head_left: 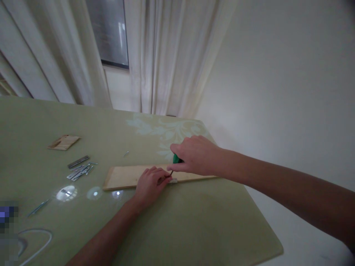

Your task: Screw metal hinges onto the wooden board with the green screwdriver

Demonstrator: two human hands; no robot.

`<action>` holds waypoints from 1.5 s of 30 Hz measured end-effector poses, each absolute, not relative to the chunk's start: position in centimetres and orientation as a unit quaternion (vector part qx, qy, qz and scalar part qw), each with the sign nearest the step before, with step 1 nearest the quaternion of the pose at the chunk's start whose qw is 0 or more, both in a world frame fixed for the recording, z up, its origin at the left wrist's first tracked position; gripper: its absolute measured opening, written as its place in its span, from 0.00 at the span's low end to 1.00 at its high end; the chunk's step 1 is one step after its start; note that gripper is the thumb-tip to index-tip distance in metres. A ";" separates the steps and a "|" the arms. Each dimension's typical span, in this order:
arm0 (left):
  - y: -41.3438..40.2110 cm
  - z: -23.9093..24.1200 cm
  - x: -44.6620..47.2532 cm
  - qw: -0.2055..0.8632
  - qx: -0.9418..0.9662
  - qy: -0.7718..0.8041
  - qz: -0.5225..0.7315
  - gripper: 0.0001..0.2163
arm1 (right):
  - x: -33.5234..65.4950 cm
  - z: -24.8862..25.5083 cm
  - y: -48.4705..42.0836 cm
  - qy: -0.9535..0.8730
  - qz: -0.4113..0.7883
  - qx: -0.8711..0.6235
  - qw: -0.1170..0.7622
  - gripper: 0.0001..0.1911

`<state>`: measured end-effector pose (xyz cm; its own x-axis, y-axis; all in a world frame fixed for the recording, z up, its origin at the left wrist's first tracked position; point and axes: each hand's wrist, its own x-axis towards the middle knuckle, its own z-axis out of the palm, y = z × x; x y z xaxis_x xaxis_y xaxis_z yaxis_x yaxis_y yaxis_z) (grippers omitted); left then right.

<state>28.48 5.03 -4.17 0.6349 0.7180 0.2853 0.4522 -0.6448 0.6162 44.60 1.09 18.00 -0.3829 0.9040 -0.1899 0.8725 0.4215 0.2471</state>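
Note:
A long pale wooden board point(124, 176) lies flat on the green table point(194, 221). My right hand point(195, 155) is closed round a green-handled screwdriver point(175, 160), whose thin shaft slants down toward the board's near edge. My left hand point(151, 183) rests on the board with its fingers pinched together at the screwdriver's tip, beside a small pale metal piece point(173, 180). What the fingers pinch is too small to name.
Several flat metal brackets point(80, 168) lie left of the board, with a small wooden piece point(63, 142) farther back. A loose screw point(126, 153) and a thin metal tool point(37, 208) lie on the table. A cable point(36, 242) curls at the lower left. Curtains point(166, 55) hang behind.

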 end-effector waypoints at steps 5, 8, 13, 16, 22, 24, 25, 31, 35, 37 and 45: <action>5.3 -4.5 28.3 0.240 0.875 0.334 0.257 0.09 | 45.1 17.9 1.5 0.847 0.036 0.514 0.127 0.21; 5.4 -4.7 28.1 0.239 0.875 0.334 0.255 0.10 | 45.1 18.3 1.6 0.886 0.047 0.437 0.152 0.16; 5.2 -4.5 28.0 0.232 0.883 0.328 0.244 0.10 | 44.2 18.2 2.0 0.865 0.107 0.448 0.199 0.21; 5.0 -4.3 28.0 0.231 0.885 0.326 0.240 0.10 | 44.0 18.3 2.4 0.837 0.107 0.494 0.210 0.27; 5.2 -4.6 27.9 0.231 0.887 0.320 0.241 0.13 | 44.1 18.9 2.7 0.878 0.069 0.421 0.215 0.27; 5.3 -4.7 27.9 0.231 0.888 0.316 0.241 0.13 | 43.9 18.7 2.7 0.881 0.077 0.416 0.212 0.20; 5.3 -4.7 27.9 0.232 0.888 0.316 0.240 0.12 | 43.9 18.6 2.7 0.874 0.082 0.430 0.211 0.19; 5.3 -5.0 28.0 0.229 0.886 0.321 0.242 0.12 | 43.8 18.3 3.0 0.842 0.064 0.497 0.202 0.24; 5.3 -5.0 28.0 0.228 0.886 0.325 0.241 0.11 | 43.7 18.5 2.6 0.842 0.063 0.499 0.195 0.25; 5.3 -4.9 28.1 0.229 0.885 0.327 0.238 0.10 | 43.6 18.4 2.4 0.832 0.064 0.517 0.190 0.24; 5.3 -4.8 28.0 0.217 0.890 0.320 0.240 0.12 | 44.9 18.3 1.9 0.879 -0.008 0.459 0.131 0.15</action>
